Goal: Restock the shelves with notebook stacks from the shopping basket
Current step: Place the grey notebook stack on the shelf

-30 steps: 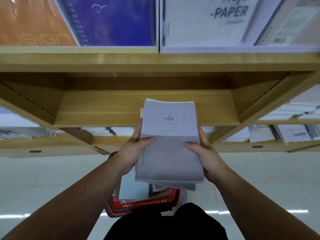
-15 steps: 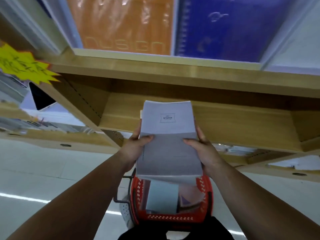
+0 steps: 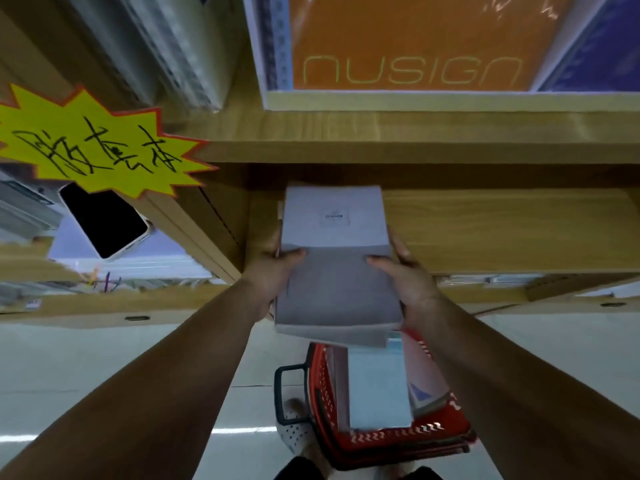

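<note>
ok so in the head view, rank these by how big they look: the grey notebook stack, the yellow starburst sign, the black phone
1. notebook stack and yellow starburst sign: about alike, and the sign is cut off at the left edge, so I won't rank these two.
2. black phone: clearly the smallest.

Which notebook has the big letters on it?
The orange notebook on the upper shelf, reading "nusign". The held grey stack has only a tiny label; the pale blue one looks plain.
</note>
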{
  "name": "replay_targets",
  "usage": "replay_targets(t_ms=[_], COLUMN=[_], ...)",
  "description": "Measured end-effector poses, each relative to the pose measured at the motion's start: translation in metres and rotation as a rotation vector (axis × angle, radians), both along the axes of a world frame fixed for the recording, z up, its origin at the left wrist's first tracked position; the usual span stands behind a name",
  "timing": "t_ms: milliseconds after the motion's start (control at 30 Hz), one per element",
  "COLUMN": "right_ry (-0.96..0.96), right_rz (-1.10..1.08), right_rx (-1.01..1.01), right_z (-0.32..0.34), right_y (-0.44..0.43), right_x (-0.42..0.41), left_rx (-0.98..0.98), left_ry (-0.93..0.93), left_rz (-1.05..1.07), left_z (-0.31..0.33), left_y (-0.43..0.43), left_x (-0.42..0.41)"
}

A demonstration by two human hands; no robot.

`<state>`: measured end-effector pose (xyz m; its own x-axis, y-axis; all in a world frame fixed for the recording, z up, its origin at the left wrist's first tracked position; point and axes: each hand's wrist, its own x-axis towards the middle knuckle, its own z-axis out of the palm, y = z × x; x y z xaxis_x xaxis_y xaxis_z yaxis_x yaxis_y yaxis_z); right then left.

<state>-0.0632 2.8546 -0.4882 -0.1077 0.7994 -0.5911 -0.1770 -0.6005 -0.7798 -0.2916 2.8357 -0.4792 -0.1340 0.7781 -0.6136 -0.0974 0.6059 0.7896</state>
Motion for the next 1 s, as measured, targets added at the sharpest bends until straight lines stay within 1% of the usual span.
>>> replay_targets(t_ms=[67,200,267,333,367,433,500,567,633,767,900,1000], right_ry=[-0.040,-0.094,-0.108,-0.124,-0.133,-0.161,-0.220,-0.298,-0.329,-0.269,-0.202,-0.206], right_rz=[0.019,0.080,0.080,0.076,0.078,0.095,0.150,0.221,0.268,0.308,0.318,0.323], right_rx=[0.011,0.042,0.067,0.076,0.076,0.096,0.140,0.202,0.244,0.271,0.269,0.267], right_z=[-0.001,0.000,-0.001,-0.001,-0.003,-0.010,-0.017,-0.019,-0.020,-0.021,-0.021,-0.021], right_y=[0.015,0.043,0.051,0.050,0.048,0.044,0.041,0.040,0.039,0.042,0.057,0.080], right_x=[-0.007,-0.021,-0.028,-0.034,-0.035,-0.037,-0.036,-0.034,-0.029,-0.023,-0.035,-0.057], left_rx=[0.043,0.077,0.057,-0.043,-0.116,-0.226,-0.242,-0.209,-0.197,-0.165,-0.062,-0.029], left_ry=[0.080,0.147,0.182,0.188,0.127,-0.121,-0.320,-0.420,-0.475,-0.537,-0.497,-0.505], left_rz=[-0.051,-0.035,0.037,0.148,0.211,0.355,0.474,0.608,0.706,0.831,0.867,0.795], left_z=[0.007,0.015,0.014,0.008,0.005,-0.002,-0.002,0.001,0.006,0.008,-0.005,-0.007], left_y=[0.005,-0.025,-0.050,-0.072,-0.080,-0.090,-0.090,-0.085,-0.081,-0.079,-0.064,-0.044], left_x=[-0.001,0.002,0.009,0.020,0.027,0.041,0.052,0.061,0.068,0.072,0.049,0.026])
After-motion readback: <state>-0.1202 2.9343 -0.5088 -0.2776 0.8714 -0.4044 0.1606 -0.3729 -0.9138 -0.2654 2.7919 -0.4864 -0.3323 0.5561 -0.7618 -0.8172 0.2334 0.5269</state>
